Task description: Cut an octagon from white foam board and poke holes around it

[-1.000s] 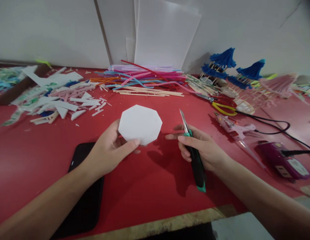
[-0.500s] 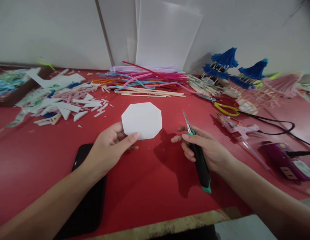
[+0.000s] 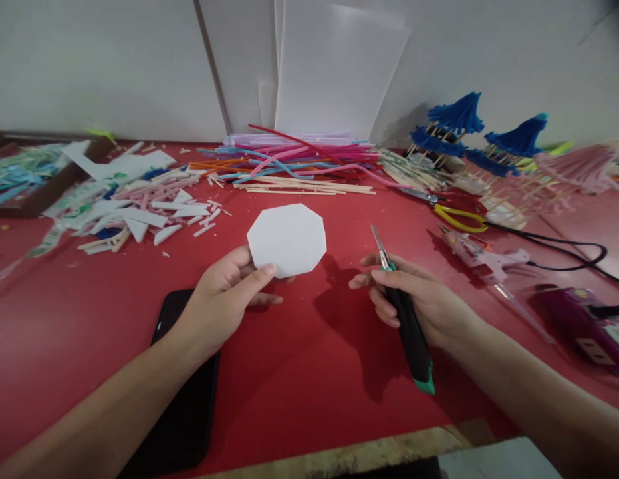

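Observation:
Between the thumb and fingers of my left hand point(image 3: 234, 286) is a white many-sided piece of board point(image 3: 288, 241), held by its lower left edge above the red table point(image 3: 289, 399). My right hand point(image 3: 413, 293) grips a black and green utility knife point(image 3: 409, 332); its blade is out and points up and away from me. The board and the blade are apart. Under my left forearm lies a black phone point(image 3: 184, 412).
White scraps point(image 3: 139, 216) lie at the back left beside a tray point(image 3: 24, 199). Colored pipe cleaners point(image 3: 299, 156) and sticks line the wall. At the right are yellow-handled pliers point(image 3: 459, 218), a pink glue gun point(image 3: 483, 259), a purple power block point(image 3: 581, 326) and small blue-roofed models point(image 3: 456, 116).
The whole view has shifted slightly, so most things appear further right. The white board has turned a little in my left hand. My right hand keeps its hold on the knife.

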`<state>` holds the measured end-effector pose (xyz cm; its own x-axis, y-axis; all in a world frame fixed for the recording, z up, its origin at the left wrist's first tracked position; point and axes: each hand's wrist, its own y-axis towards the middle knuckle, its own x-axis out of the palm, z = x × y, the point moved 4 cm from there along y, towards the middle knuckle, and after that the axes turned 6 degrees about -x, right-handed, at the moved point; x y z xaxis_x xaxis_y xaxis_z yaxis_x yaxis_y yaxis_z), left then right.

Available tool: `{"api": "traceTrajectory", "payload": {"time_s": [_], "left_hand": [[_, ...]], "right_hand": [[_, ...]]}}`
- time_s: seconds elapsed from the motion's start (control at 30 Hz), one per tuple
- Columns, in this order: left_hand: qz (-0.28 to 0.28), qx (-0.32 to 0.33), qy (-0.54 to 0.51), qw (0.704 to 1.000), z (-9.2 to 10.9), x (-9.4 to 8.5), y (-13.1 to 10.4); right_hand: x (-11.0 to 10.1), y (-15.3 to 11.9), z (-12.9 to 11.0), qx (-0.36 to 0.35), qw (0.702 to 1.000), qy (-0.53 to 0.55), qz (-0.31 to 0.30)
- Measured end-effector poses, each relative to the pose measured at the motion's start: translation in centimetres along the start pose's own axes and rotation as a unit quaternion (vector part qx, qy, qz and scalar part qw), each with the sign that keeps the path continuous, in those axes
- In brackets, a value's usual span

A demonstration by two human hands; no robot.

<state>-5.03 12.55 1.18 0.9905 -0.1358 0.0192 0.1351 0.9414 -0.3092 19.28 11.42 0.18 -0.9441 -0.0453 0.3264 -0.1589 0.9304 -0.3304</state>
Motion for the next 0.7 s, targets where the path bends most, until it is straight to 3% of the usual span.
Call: {"api": "traceTrajectory", "payload": {"time_s": [0.1,0.23,0.4,0.47,0.53,0.63,0.7], "left_hand": [[0.003,0.007,0.041,0.999,0.3,0.0,-0.1],[-0.001,0.039,0.212,0.976,0.6,0.6,-0.5],[-0.014,0.113,0.472,0.874,0.4,2.2,-1.7],[0.004,0.122,0.534,0.836,0.3,2.3,-2.0],[0.02,0.115,0.565,0.817,0.2,2.1,-2.1],[0.018,0.109,0.56,0.821,0.4,2.0,-2.4],[-0.008,0.114,0.516,0.849,0.8,2.4,-2.9]], "right_hand": [[-0.1,0.0,0.0,-0.004,1.0,0.002,-0.001],[-0.3,0.0,0.0,-0.006,1.0,0.008,0.004],[-0.4,0.1,-0.1,-0.004,0.999,0.043,-0.002],[-0.4,0.2,-0.2,-0.002,0.998,0.058,-0.011],[-0.4,0.2,-0.3,0.003,0.998,0.068,-0.01],[-0.1,0.0,-0.8,-0.002,0.997,0.071,0.021],[0.6,-0.3,-1.4,-0.007,0.996,0.08,0.045]]}}
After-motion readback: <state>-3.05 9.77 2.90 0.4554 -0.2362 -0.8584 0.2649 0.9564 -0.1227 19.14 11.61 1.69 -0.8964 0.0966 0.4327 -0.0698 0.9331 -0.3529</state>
